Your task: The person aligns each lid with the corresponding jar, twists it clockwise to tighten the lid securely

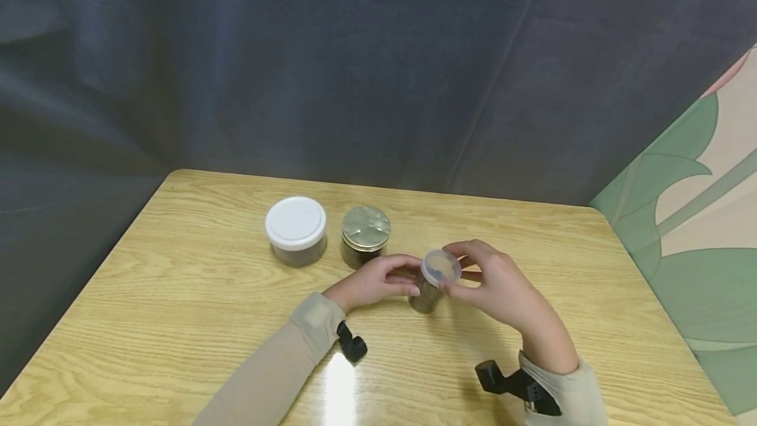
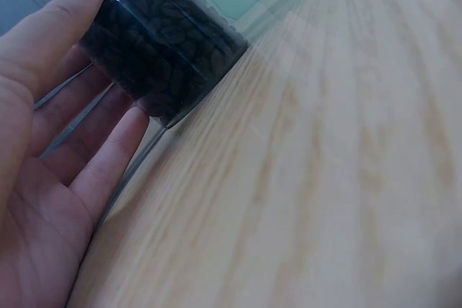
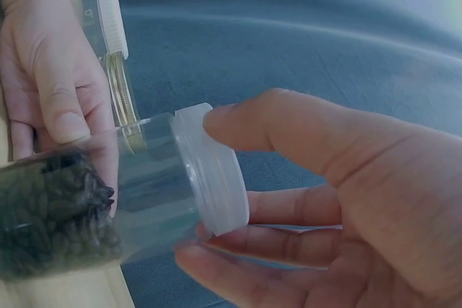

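A tall clear plastic jar (image 1: 424, 297), partly filled with dark seeds, stands on the wooden table between both hands. My left hand (image 1: 378, 283) holds its body from the left, thumb on the near side and fingers behind. In the left wrist view the dark seeds (image 2: 170, 41) show through the jar wall. Over the top, my right hand (image 1: 503, 284) grips the translucent screw lid (image 3: 213, 171) by its rim, with the thumb on one side and fingers on the other. The lid sits on the jar's mouth; whether it is loose I cannot tell.
Behind my left hand stands a jar with a gold lid (image 1: 366, 227). To its left is a wider jar with a white lid (image 1: 296, 222). A dark cloth (image 1: 378, 71) hangs behind the table (image 1: 177, 321), and a leaf-patterned surface (image 1: 710, 261) lies off to the right.
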Demonstrator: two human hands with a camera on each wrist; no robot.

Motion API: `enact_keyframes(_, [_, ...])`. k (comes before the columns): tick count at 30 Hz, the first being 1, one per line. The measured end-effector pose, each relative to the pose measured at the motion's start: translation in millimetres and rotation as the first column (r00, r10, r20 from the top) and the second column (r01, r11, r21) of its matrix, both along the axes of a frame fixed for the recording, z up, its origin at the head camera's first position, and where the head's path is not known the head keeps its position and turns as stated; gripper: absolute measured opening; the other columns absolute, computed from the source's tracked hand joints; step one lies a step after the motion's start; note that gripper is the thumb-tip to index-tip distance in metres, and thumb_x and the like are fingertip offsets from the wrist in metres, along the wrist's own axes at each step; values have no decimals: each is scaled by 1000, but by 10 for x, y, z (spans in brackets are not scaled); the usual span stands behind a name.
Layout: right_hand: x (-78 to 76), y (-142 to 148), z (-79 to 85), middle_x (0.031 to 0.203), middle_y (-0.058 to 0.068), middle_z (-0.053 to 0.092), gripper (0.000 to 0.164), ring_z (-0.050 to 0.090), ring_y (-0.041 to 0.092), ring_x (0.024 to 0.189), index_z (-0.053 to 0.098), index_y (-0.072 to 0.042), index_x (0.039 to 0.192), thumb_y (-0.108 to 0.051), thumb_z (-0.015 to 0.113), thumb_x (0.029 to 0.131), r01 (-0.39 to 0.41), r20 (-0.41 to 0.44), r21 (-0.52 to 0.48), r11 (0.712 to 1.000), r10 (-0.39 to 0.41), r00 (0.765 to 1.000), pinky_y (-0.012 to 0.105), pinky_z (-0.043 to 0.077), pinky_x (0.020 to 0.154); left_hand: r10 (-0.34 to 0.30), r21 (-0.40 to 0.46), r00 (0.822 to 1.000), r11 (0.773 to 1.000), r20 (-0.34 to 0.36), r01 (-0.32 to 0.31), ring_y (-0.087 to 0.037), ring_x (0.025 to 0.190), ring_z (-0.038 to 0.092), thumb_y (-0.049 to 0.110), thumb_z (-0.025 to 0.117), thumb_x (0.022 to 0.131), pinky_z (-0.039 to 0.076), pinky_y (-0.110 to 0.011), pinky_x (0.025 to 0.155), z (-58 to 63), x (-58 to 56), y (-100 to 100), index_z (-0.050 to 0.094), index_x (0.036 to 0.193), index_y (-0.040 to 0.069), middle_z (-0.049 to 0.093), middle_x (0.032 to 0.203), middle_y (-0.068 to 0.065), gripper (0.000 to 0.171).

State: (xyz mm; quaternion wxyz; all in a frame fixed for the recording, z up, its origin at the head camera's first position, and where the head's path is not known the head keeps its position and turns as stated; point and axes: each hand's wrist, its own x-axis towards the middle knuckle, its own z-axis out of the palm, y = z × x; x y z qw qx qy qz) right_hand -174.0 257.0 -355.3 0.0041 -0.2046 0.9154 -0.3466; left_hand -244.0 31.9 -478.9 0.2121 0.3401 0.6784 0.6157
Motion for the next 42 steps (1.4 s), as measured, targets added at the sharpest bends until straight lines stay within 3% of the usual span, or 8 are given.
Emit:
enact_keyframes(5, [-14,-25,0,112,10,65,40,64,24,99,64,1,120,-13,82,87,16,2,2,1000,-16,1000,40,63,84,5,-7,1000,1000,3,-5,-20,126,60,5,70,96,51,-26,105,4,4,-6,54,142,1,58,141,-13,49])
enact_keyframes(15, [-19,-45,2,104,6,65,38,62,21,95,64,-1,113,-18,84,85,62,23,4,998,-62,998,36,64,80,-10,-4,1000,1000,-11,10,-26,129,58,4,69,96,50,-27,106,-4,2,-2,52,143,-1,56,143,-17,50])
enact_keyframes(27, [-18,33,-15,117,12,65,53,64,26,101,60,3,131,-11,83,85,-26,5,8,1000,26,1000,47,62,84,-10,-5,1000,1000,-24,10,-25,128,58,5,69,97,50,-27,106,-11,-4,-4,53,142,-1,57,141,-16,49])
enact_keyframes(33, [-17,15,-11,116,11,65,45,63,25,100,63,2,125,-8,82,85,-28,6,6,1000,28,1000,46,63,84,-12,-3,1000,1000,-17,12,-22,128,59,6,68,97,50,-27,106,-12,1,-17,52,143,0,56,141,-15,49])
enact_keyframes(42, [-21,-11,-22,111,11,65,41,63,25,97,63,2,119,-7,82,84,-7,-10,15,1000,7,1000,41,64,81,-22,8,1000,1000,-13,22,-28,130,56,4,67,98,49,-27,107,-15,-1,-15,50,145,-2,53,144,-18,50])
